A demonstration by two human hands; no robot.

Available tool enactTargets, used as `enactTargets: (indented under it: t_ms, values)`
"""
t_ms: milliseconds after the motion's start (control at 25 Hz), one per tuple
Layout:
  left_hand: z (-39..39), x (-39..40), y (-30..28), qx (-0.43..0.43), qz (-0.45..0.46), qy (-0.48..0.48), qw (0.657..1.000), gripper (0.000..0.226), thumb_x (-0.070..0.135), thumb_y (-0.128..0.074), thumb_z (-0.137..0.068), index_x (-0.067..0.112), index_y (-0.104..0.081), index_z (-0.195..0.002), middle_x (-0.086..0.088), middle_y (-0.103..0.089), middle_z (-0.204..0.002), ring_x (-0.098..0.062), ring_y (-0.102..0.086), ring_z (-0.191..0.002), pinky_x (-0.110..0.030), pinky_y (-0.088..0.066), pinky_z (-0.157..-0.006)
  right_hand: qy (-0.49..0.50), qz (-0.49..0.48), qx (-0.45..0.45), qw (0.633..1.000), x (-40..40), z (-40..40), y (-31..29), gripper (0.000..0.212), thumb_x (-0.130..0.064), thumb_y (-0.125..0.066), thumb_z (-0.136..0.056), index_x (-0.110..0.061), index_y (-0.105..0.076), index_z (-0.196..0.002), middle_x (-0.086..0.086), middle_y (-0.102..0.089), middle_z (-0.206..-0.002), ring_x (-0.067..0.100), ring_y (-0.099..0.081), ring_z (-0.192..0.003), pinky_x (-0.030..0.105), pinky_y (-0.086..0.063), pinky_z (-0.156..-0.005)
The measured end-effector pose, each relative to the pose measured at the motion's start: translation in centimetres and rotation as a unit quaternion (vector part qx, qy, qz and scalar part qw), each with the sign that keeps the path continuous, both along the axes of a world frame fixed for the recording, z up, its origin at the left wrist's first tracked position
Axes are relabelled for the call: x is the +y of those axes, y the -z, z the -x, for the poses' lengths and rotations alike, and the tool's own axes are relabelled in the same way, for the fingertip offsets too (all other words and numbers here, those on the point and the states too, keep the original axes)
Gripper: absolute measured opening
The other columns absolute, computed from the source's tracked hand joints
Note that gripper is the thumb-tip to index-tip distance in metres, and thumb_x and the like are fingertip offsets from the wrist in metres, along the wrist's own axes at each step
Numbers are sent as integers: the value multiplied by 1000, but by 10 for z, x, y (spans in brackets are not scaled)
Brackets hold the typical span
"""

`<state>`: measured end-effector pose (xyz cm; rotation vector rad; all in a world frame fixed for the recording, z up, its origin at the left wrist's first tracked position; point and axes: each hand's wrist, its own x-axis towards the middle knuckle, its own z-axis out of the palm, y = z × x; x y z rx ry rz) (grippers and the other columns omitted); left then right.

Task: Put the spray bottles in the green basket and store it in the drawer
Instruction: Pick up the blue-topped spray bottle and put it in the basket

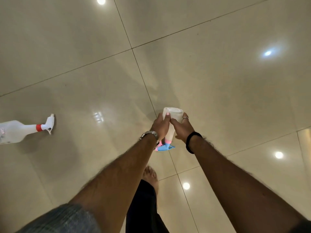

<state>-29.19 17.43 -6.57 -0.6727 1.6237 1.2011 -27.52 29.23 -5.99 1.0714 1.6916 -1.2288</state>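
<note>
A white spray bottle with a blue and pink trigger head (173, 115) is held above the floor, its base pointing away from me and its nozzle toward me. My left hand (160, 126) wraps its left side and my right hand (182, 127) wraps its right side. A second spray bottle (18, 130), white with a red collar and white trigger, lies on its side on the floor at the far left. No green basket or drawer is in view.
Glossy beige floor tiles (218, 81) with dark grout lines fill the view and reflect ceiling lights. My bare foot (150, 174) and dark trouser leg are below the held bottle.
</note>
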Motion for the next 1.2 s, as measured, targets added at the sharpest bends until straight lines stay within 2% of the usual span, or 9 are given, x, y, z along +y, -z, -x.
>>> enactTargets:
  t_ms: [240, 360, 440, 520, 680, 840, 920, 1080, 1200]
  values:
    - [-1, -62, -72, 10, 62, 52, 997, 76, 81, -33, -86, 38, -43, -149, -1, -58, -144, -24, -72, -100, -33, -58, -82, -134, -48, 29, 989, -40, 0, -75, 85, -75, -38, -87, -27, -24, -155, 10, -59, -140, 32, -59, -121, 45, -47, -104]
    - [-2, -110, -126, 30, 82, 61, 994, 70, 88, -29, -80, 37, -61, -116, -6, -76, -104, -26, -74, -91, -44, -60, -89, -172, -14, 8, 985, -71, 16, -134, 87, -87, -29, -75, -40, -35, -148, 8, -62, -135, 31, -61, -116, 47, -51, -100]
    - [-4, -143, -163, 31, 96, 39, 994, 73, 90, -25, -77, 31, -64, -97, -5, -75, -81, -22, -72, -69, -36, -61, -74, -192, 20, 1, 981, -95, 24, -173, 86, -92, -27, -68, -46, -46, -138, 0, -63, -129, 26, -64, -108, 44, -57, -90]
    - [-12, -181, -201, 15, 114, 19, 993, 78, 91, -20, -77, 27, -64, -86, -4, -71, -69, -22, -63, -53, -28, -52, -60, -250, 58, 7, 966, -126, 26, -212, 78, -92, -24, -69, -54, -46, -134, -7, -62, -125, 19, -66, -93, 35, -58, -73]
    - [-41, -252, -269, -39, 119, -14, 992, 93, 90, 0, -74, 14, -52, -58, 1, -58, -40, -24, -54, -46, -35, -49, -67, -373, 88, 61, 922, -189, 14, -274, 62, -79, -28, -88, -48, -49, -137, -14, -63, -123, 8, -62, -80, 22, -49, -64]
    - [-107, -331, -319, -50, 97, -144, 984, 104, 95, 0, -68, 13, -62, -80, -3, -62, -43, -24, -59, -45, -31, -55, -61, -402, 106, 134, 899, -269, -26, -333, 37, -70, -37, -92, -55, -60, -117, -13, -70, -84, 6, -58, -54, 18, -44, -51]
    - [-141, -364, -333, -65, 76, -183, 978, 107, 91, 0, -75, 9, -64, -102, -3, -64, -43, -21, -61, -41, -26, -55, -52, -443, 124, 186, 868, -300, -52, -352, 33, -63, -34, -91, -60, -58, -115, -11, -66, -68, 5, -56, -54, 22, -46, -53]
    - [-237, -437, -371, -89, 27, -264, 960, 100, 83, -1, -80, 7, -66, -82, -5, -67, -48, -20, -62, -40, -33, -63, -62, -581, 117, 233, 771, -375, -125, -382, 30, -61, -43, -84, -41, -50, -106, 3, -67, -68, 14, -60, -60, 44, -54, -66]
    - [-331, -488, -401, -105, 1, -331, 938, 116, 92, 4, -70, 5, -70, -93, -10, -71, -58, -24, -64, -46, -28, -57, -61, -707, 107, 254, 652, -445, -194, -406, 52, -83, -47, -77, -49, -36, -115, -7, -65, -65, 9, -61, -62, 24, -45, -56]
